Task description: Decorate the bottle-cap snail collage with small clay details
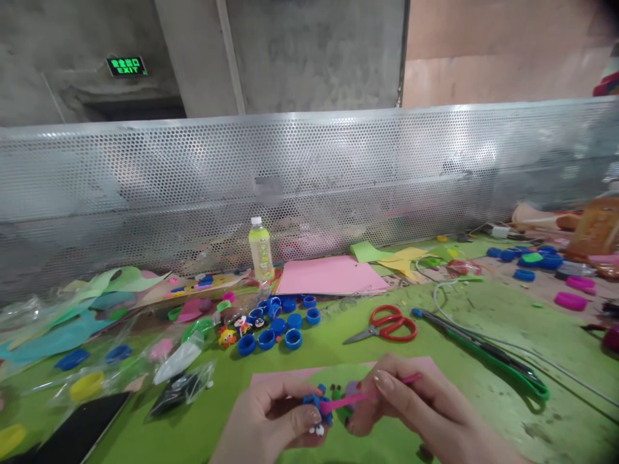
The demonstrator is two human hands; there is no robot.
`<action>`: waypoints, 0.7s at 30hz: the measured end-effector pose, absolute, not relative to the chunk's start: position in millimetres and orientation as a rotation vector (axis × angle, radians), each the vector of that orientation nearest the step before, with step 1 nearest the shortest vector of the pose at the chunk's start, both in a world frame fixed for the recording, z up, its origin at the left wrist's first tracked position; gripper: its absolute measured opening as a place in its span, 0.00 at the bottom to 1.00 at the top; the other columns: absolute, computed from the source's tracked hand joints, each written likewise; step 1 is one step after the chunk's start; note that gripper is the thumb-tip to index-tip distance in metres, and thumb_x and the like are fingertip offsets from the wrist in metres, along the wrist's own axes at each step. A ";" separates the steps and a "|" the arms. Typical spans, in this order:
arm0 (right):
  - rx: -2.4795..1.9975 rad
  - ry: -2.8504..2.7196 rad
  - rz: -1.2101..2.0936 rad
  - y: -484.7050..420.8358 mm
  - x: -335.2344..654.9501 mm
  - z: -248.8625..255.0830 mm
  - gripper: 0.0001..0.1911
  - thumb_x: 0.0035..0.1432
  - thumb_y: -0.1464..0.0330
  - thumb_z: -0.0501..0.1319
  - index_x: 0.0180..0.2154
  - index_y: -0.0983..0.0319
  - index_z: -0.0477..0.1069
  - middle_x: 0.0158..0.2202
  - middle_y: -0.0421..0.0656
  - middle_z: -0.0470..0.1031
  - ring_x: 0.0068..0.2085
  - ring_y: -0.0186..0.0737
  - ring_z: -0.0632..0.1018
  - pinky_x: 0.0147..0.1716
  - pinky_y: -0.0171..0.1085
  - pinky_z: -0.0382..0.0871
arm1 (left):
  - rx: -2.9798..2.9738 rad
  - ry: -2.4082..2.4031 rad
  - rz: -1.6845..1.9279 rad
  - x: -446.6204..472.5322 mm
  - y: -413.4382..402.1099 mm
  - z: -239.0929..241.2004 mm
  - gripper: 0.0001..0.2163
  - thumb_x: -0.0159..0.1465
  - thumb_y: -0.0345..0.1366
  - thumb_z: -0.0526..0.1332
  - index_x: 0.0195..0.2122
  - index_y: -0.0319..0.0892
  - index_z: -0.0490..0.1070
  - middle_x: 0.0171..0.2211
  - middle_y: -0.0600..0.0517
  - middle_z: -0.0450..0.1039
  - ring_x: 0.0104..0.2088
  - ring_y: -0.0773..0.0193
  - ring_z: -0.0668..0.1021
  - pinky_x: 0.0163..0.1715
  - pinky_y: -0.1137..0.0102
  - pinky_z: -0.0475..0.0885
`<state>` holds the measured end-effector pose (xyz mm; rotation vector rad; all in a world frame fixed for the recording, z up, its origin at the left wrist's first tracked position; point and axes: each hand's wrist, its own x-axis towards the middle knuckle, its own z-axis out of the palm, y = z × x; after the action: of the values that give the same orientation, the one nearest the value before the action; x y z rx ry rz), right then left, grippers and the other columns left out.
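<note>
Between the thumb and fingers of my left hand (275, 415) is a small blue clay figure (316, 405) with white bead-like eyes. My right hand (411, 406) pinches a thin pink modelling tool (355, 399), whose wider end touches the blue figure. Under both hands lies a pink sheet (268, 379) with a green shape on it. A small green and purple piece (351, 388) shows behind the tool, partly covered by my right fingers. Red-handled scissors (384, 324) rest just beyond my hands.
Several blue caps (293, 338) stand past my left hand, near a drink bottle (262, 250). A green utility knife (493, 361) and a grey cable (522, 348) lie on the right. A black phone (80, 432) is at front left. A perforated metal panel (309, 174) borders the table's back.
</note>
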<state>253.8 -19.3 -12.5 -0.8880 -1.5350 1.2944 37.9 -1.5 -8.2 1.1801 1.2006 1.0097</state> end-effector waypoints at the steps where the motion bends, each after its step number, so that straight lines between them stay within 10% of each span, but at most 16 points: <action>1: -0.875 -1.532 1.305 -19.0 253.1 -13.2 0.23 0.66 0.50 0.54 0.33 0.61 0.75 0.34 0.45 0.81 0.39 0.41 0.80 0.46 0.40 0.71 | 1.174 1.207 1.007 38.0 -1.7 -7.6 0.16 0.42 0.45 0.76 0.28 0.41 0.80 0.30 0.47 0.82 0.30 0.56 0.81 0.30 0.67 0.76; 11: -0.405 -0.957 1.849 5.5 238.3 -41.3 0.15 0.65 0.62 0.61 0.31 0.68 0.73 0.29 0.51 0.81 0.30 0.40 0.82 0.31 0.36 0.74 | 1.266 1.184 1.009 35.9 0.2 -13.5 0.09 0.46 0.39 0.73 0.29 0.44 0.81 0.33 0.49 0.83 0.32 0.55 0.81 0.32 0.67 0.77; 21: -0.533 -1.134 1.692 -0.7 240.1 -27.3 0.17 0.64 0.59 0.61 0.30 0.66 0.73 0.29 0.47 0.81 0.30 0.37 0.81 0.35 0.35 0.75 | 1.832 1.169 0.925 23.5 2.6 -12.3 0.07 0.58 0.38 0.67 0.36 0.51 0.82 0.37 0.51 0.81 0.35 0.59 0.81 0.48 0.68 0.74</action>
<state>240.1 -0.7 -27.3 -0.5327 -1.1341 1.6923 23.5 2.6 -12.3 1.8316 1.1694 0.9255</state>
